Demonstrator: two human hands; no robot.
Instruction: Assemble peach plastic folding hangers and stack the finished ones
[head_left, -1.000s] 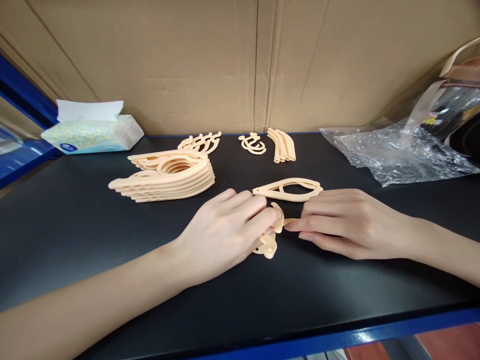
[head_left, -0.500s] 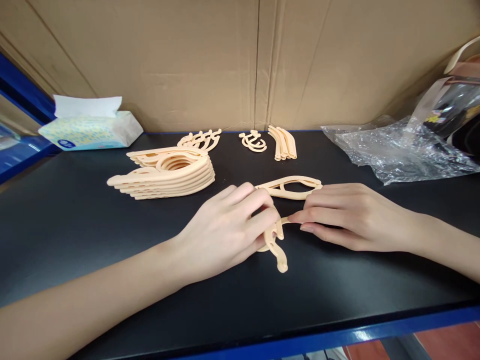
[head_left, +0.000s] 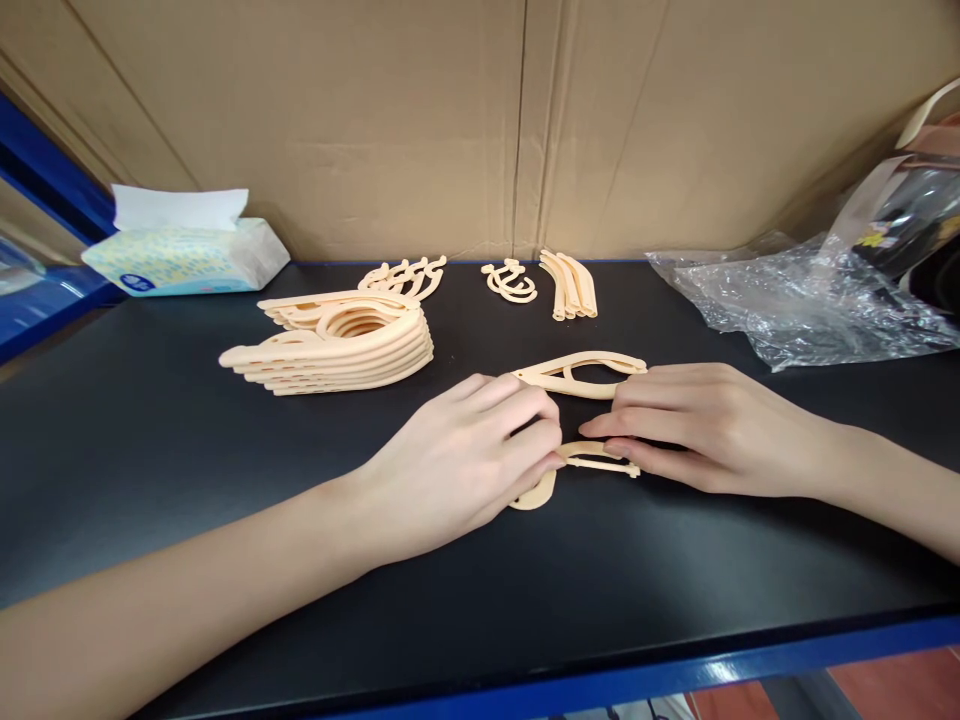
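Observation:
My left hand (head_left: 465,465) is closed around a cream plastic clothes hanger piece, low over the black tabletop. A rounded end (head_left: 536,493) of the piece shows under its fingers; the rest is hidden by the hand. A curved hook (head_left: 592,449) and a thin straight bar (head_left: 600,465) stick out to the right. My right hand (head_left: 697,430) has its fingers bent together, with the thumb on the hook. Just behind both hands lies a folded hanger (head_left: 600,388), its right end partly behind the right fingers.
A stack of folded hangers (head_left: 337,360) stands to the left. Loose hooks (head_left: 409,280), more hooks (head_left: 511,284) and curved arms (head_left: 571,288) lie along the back. Tissue pack (head_left: 184,262) at back left; clear plastic bag (head_left: 802,310) at right. Cardboard (head_left: 405,130) walls the back.
The hanger piece has turned in my left hand: the wavy end that pointed toward me is out of sight, and the thin bar now shows at right. My right fingers have shifted slightly.

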